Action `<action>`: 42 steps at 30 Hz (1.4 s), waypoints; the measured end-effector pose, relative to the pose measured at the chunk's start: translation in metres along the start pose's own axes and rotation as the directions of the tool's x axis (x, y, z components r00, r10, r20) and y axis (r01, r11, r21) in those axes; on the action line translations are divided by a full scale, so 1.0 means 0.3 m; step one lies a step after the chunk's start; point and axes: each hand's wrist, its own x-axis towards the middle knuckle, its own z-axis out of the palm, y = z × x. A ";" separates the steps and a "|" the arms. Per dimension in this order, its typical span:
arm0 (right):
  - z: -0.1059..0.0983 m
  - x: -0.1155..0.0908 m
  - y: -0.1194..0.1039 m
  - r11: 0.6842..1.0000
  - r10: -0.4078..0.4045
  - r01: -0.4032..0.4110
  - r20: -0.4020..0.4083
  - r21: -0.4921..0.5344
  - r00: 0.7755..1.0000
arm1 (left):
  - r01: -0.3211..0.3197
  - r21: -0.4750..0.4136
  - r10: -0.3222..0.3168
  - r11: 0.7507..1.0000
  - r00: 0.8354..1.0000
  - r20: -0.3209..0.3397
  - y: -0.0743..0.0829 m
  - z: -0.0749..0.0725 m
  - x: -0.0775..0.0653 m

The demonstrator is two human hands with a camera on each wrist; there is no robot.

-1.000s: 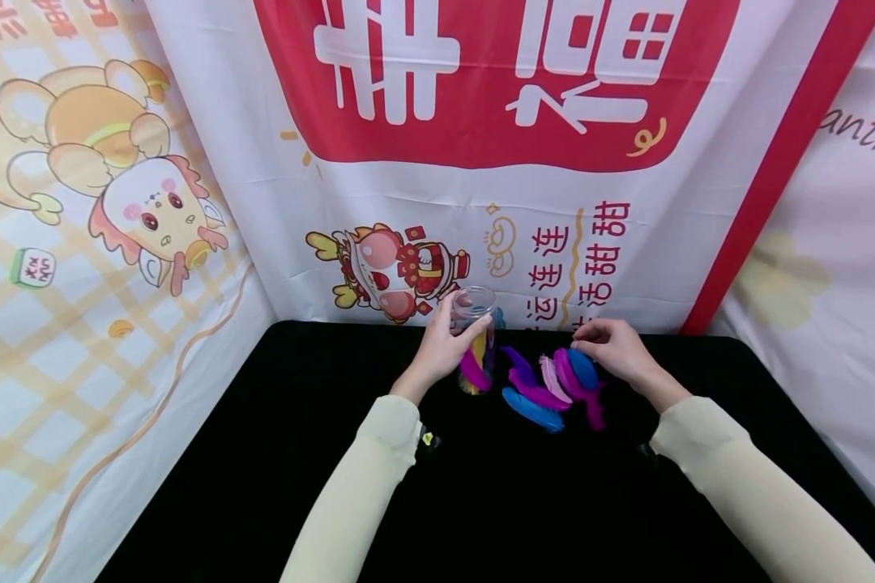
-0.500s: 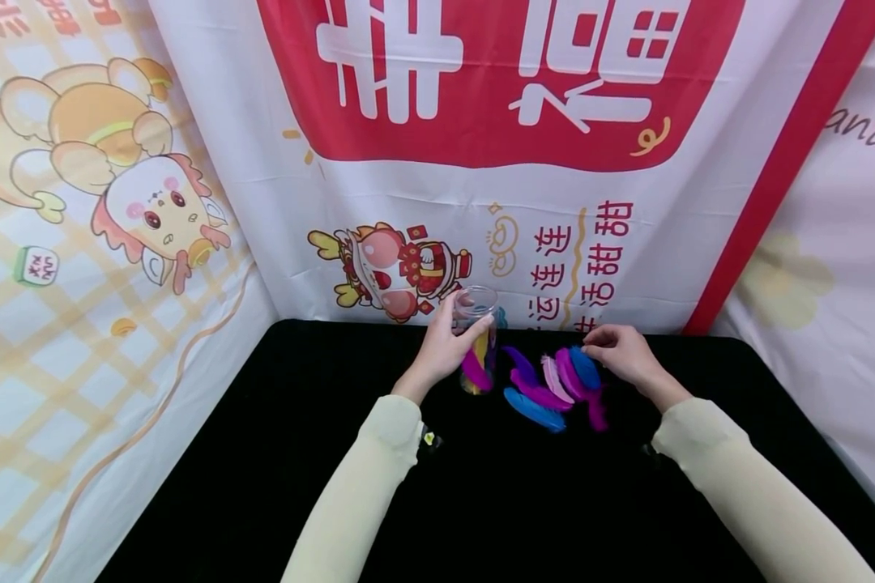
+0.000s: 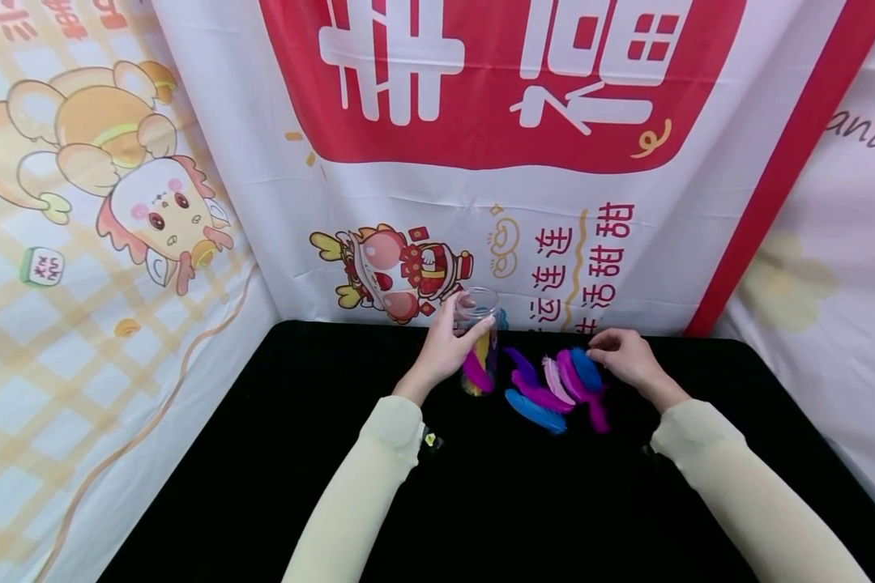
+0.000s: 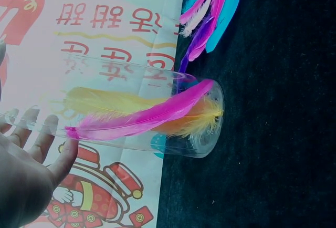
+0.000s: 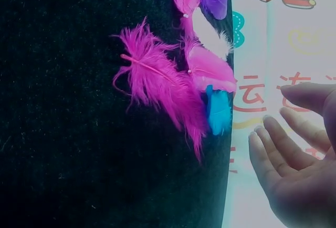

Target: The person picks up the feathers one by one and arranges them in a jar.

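Note:
My left hand grips a clear cylindrical container near its rim, and the container stands upright on the black table. Inside it, the left wrist view shows a magenta feather and a yellow feather. Right of the container lies a loose cluster of feathers: a purple one, a pale pink one, magenta ones and a blue one in front. My right hand hovers beside the far blue feather, its fingers loosely bent with nothing between them. A fluffy magenta feather lies nearby.
The black tabletop reaches back to a printed white and red cloth hanging close behind both hands. A patterned cloth hangs along the left side, and another pale cloth on the right.
My right hand has moved slightly right, away from the blue feather at the cluster's far end. My left hand keeps its grip on the container.

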 end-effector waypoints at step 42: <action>0.047 0.055 0.143 0.994 0.108 -0.109 0.028 0.014 0.994 | 0.019 0.010 -0.019 1.000 1.000 -0.007 0.004 -0.001 -0.003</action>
